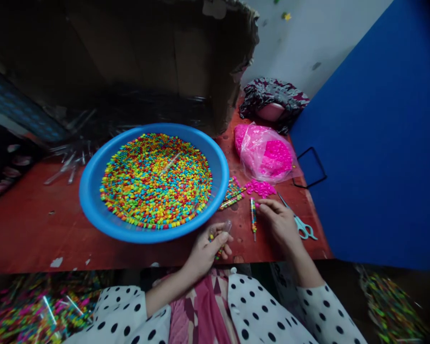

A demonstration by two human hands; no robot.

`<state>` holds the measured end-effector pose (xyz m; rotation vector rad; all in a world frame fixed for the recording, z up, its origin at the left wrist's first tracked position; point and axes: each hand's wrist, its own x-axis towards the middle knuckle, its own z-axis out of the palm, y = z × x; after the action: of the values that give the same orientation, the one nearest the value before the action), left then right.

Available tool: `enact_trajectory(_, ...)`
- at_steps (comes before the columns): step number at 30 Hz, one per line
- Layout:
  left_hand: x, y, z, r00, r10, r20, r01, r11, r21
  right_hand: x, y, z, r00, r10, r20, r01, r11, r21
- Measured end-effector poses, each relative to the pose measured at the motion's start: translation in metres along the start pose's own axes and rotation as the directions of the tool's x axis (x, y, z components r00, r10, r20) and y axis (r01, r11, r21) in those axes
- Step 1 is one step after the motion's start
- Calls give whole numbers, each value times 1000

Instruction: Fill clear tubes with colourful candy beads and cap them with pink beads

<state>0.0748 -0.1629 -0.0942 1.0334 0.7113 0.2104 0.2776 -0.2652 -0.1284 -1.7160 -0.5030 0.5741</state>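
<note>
My left hand (210, 246) is closed around one or more clear plastic tubes (228, 225) with coloured candies inside, just off the basin's front rim. My right hand (280, 222) has its thumb and forefinger together, with a small pink cap (257, 205) at their tips. Beside those fingertips, a candy-filled tube (253, 217) lies on the red table. A few more filled tubes (232, 193) lie against the basin. Loose pink caps (261, 188) form a small heap beyond my right hand. Scissors (304, 228) with light blue handles lie to its right.
A large blue basin (89, 210) of multicoloured candies takes up the middle of the red table (32, 234). Behind it stands a cardboard box (146, 57). A plastic bag (267, 155) holds pink caps. Clear tubes (69, 165) lie left. A blue panel (372, 157) borders the right.
</note>
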Motion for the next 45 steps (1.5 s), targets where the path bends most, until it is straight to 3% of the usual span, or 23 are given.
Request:
enact_trajectory(3, 0, -1, 1, 999, 33, 14, -33, 998, 59, -23, -12, 25, 977, 104, 185, -142, 968, 206)
enact_trajectory(7, -1, -4, 1, 996, 83, 34, -86, 988, 129, -41, -22, 49, 963, 57, 263, -138, 944, 300)
enact_trajectory(13, -3, -6, 1, 994, 105, 13, -105, 986, 126, -45, -32, 50, 953, -64, 298, 28, 992, 125)
enact_trajectory(16, -4, -6, 1, 994, 110, 15, -111, 985, 129, -42, -37, 46, 921, -151, 358, 136, 988, 67)
enact_trajectory(19, -3, -7, 0, 993, 120, 9, -120, 984, 131, -39, -41, 44, 890, -161, 428, 159, 986, 40)
enact_trajectory(22, -3, -9, 0, 993, 120, -12, -117, 983, 139, -41, -42, 46, 900, -155, 407, 163, 986, 15)
enact_trajectory(24, -3, -10, -1, 992, 125, -22, -121, 985, 123, -44, -40, 48, 909, -209, 360, 230, 973, -14)
enact_trajectory(29, -3, -13, -2, 990, 132, -52, -126, 986, 110, -54, -29, 53, 875, -387, 291, 418, 907, -52)
enact_trajectory(35, -4, -14, 0, 989, 121, -89, -110, 988, 111, -61, -27, 57, 842, -467, 272, 498, 865, -55)
enact_trajectory(38, -3, -12, -1, 990, 111, -91, -99, 987, 126, -58, -26, 58, 900, -344, 268, 363, 931, -25)
enact_trajectory(40, -4, -10, -3, 982, 157, -108, -135, 973, 186, -51, -22, 59, 962, -163, 218, 151, 986, 70)
enact_trajectory(42, -6, -6, -7, 957, 247, -150, -197, 938, 284, -39, -18, 61, 990, -1, 140, -30, 975, 220)
enact_trajectory(45, -9, -1, -12, 921, 339, -191, -245, 887, 391, -18, -13, 60, 997, 50, 54, -66, 938, 341)
